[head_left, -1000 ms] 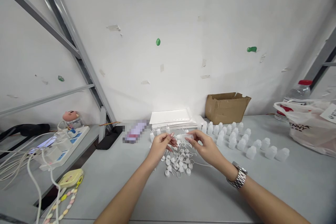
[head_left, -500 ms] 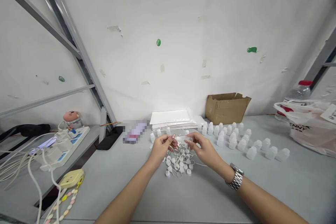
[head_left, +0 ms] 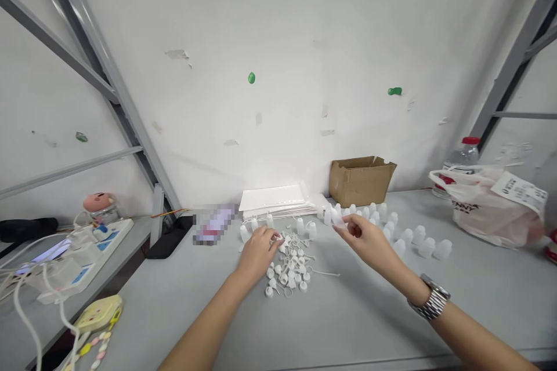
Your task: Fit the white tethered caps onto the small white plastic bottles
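A heap of small white caps with thin tethers point(head_left: 290, 269) lies on the grey table point(head_left: 348, 319). My left hand point(head_left: 257, 250) rests at the heap's upper left, fingers curled and pinching at a cap. My right hand point(head_left: 364, 237), a metal watch point(head_left: 430, 301) on its wrist, is held out to the right and pinches a small translucent white bottle point(head_left: 337, 217) near the rows of standing white bottles point(head_left: 404, 235).
A stack of white sheets point(head_left: 274, 200) and an open cardboard box point(head_left: 361, 179) stand by the wall. A plastic bag point(head_left: 491, 208) and a water bottle point(head_left: 461, 156) are at the right. A power strip with cables point(head_left: 65, 261) and a yellow case point(head_left: 98, 313) lie left.
My hands have parted. The right hand carried the small bottle rightward toward the standing bottles. The left hand dropped onto the cap heap. The view swung slightly right.
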A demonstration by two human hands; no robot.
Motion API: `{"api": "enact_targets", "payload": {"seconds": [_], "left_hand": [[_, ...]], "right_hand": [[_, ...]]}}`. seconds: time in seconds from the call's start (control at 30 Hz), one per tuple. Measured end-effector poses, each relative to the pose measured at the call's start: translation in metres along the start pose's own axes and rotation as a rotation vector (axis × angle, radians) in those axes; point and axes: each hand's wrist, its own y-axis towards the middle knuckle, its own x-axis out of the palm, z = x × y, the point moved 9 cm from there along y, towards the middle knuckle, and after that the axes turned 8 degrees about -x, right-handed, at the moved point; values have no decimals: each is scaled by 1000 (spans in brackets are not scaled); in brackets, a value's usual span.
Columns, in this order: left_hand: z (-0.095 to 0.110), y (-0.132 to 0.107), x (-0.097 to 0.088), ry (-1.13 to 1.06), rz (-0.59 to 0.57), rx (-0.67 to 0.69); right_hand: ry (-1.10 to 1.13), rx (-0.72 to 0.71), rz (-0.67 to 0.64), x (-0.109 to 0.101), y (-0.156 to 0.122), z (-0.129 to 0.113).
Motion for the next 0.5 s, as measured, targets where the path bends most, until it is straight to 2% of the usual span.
{"api": "enact_targets", "payload": {"seconds": [0.07,0.2,0.37,0.5], "left_hand": [[5,-3,9,94,-16,68],[5,-4,15,157,-20,100],[0,-3,14,157,-53,82],[1,-3,10,130,-54,64]], "right_hand": [[-20,84,-80,7,-7,18],[-127,74,-228,40,-11,31],[-142,54,-235,68,0,29],[-130,36,-229,74,4,27]]}}
